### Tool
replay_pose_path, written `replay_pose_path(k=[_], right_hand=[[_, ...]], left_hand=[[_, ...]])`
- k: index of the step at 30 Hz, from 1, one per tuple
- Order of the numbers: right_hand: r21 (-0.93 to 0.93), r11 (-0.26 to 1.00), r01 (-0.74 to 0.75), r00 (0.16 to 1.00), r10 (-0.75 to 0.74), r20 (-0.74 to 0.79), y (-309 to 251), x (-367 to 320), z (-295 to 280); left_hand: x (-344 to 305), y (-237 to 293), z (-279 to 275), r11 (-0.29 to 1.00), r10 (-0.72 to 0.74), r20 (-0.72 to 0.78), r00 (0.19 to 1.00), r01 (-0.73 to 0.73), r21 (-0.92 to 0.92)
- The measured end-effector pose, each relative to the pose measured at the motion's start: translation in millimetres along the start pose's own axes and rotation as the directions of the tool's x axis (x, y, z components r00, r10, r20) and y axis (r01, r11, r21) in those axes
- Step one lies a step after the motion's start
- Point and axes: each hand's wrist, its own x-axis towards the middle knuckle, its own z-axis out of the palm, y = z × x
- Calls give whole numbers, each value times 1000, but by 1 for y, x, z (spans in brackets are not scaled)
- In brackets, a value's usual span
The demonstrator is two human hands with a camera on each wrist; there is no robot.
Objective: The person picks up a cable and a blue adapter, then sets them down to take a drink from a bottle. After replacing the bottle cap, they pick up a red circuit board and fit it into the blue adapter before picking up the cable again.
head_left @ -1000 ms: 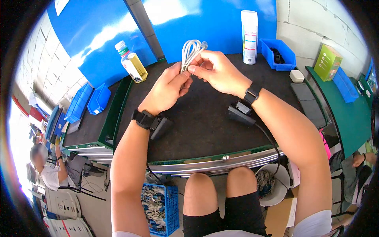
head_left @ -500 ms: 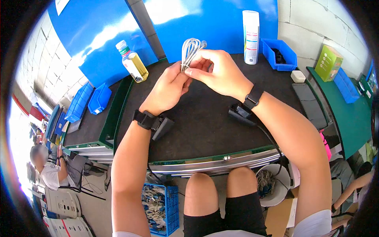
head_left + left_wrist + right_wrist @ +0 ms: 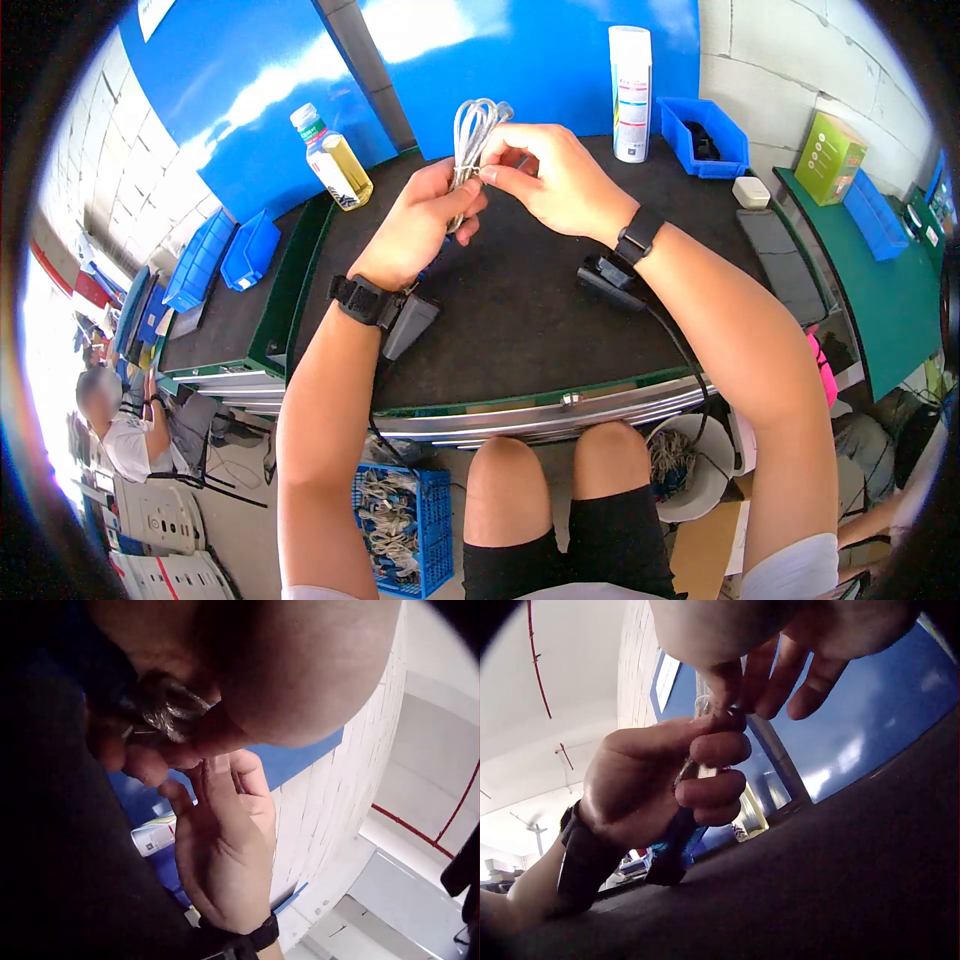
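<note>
A coiled pale grey cable (image 3: pixel 474 130) stands upright above the dark tabletop, its loops at the top and a clear plug beside them. My left hand (image 3: pixel 418 228) grips the lower part of the bundle, fingers wrapped round it. Around the middle runs a thin white tie (image 3: pixel 466 170). Thumb and forefinger of my right hand (image 3: pixel 568 185) pinch at the tie's right side, close against the left thumb. In the right wrist view, the other right fingers hang loose, and a blue cable end (image 3: pixel 671 847) shows below my left hand (image 3: pixel 641 769).
On the dark tabletop (image 3: pixel 500 340) stand an oil-coloured bottle (image 3: pixel 338 170), a spray can (image 3: pixel 631 100) and a blue bin (image 3: pixel 735 150). A phone-like slab (image 3: pixel 785 265) lies at the right. Below are a blue crate (image 3: pixel 435 530) of cables and a white bucket (image 3: pixel 715 490).
The cable bundle and both hands have shifted slightly left. More of the bundle shows beneath the left fingers, with a blue end now visible. The right fingers stay at the tie.
</note>
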Motion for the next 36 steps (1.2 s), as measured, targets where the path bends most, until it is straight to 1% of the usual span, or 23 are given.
replay_pose_path(k=[1, 3, 4, 6, 7, 9, 10, 12, 16, 18, 20, 22, 26, 28, 32, 34, 36], right_hand=[[17, 1000, -9, 1000, 9, 10, -2, 0, 0], [2, 1000, 13, 1000, -13, 4, -4, 0, -1], [-13, 999, 35, 999, -35, 0, -4, 0, -1], [-18, 999, 28, 1000, -27, 6, -5, 0, -2], [-23, 1000, 20, 1000, -19, 13, -5, -1, -2], [-29, 999, 26, 1000, -26, 14, -6, -1, -2], [-33, 999, 34, 999, -33, 15, -7, 0, -2], [-40, 998, 40, 999, -40, 13, -4, 0, -1], [-58, 997, 54, 999, -54, 4, -3, -1, -1], [-85, 995, 46, 999, -46, 0, -4, -2, -1], [-113, 993, 37, 999, -38, -4, -6, -3, -2], [-181, 983, 32, 999, -38, -32, -10, -3, -3], [-214, 974, 69, 998, -70, 1, -20, -3, -2], [-283, 934, 218, 973, -229, -9, -20, -2, 0], [-266, 938, 223, 969, -243, -44, -15, -2, 2], [-297, 938, 175, 980, -197, -43, -17, -2, 1], [-323, 930, 177, 979, -201, -42, -18, -2, 1]], left_hand=[[-1, 3, 1, 1000, 0, 1, 1000, 0, 1], [-4, 7, 1, 994, -72, -14, 997, 71, -77], [-5, 7, 0, 995, -72, -14, 997, 71, -76], [-6, 8, -1, 980, -83, 8, 996, 83, -178], [-5, 8, 0, 980, -83, 11, 996, 84, -178], [-5, 7, 2, 964, -99, -17, 995, 91, -252], [-6, 8, 4, 964, -99, -18, 995, 92, -251], [-8, 13, 9, 990, -103, -108, 989, 92, -103], [-6, 11, 8, 994, -95, -110, 989, 88, -69], [-6, 10, 7, 998, -54, -115, 992, 49, -51], [-5, 9, 6, 997, -60, -125, 990, 54, -49], [-5, 9, 6, 997, -66, -137, 988, 60, -47], [-6, 11, 10, 997, -76, -177, 981, 71, -37], [-6, 11, 12, 997, -76, -189, 979, 72, -30], [-4, 8, 10, 998, -34, -180, 983, 42, 44], [-5, 8, 11, 997, -22, -165, 986, 33, 65], [-7, 14, 18, 985, 12, -185, 983, 20, 172]])
